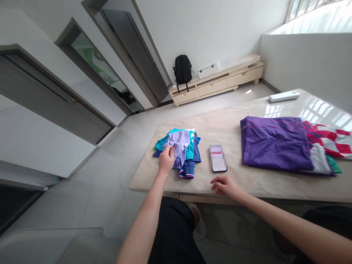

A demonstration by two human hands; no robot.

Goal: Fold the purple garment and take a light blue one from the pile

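My left hand (166, 158) pinches the lavender cloth (180, 145) that lies on top of a small pile of folded clothes (189, 156), teal and dark blue beneath it. My right hand (225, 185) rests near the table's front edge, fingers loosely curled and holding nothing, just below a phone (218, 163) lying flat on the table. The marble table (225, 128) carries all of these.
A spread purple garment (275, 143) lies at the right over a red-and-white checked one (334, 141). A white remote (284, 96) sits at the far edge. Beyond stand a low cabinet (217, 84) with a black backpack (182, 69), and dark doors at left.
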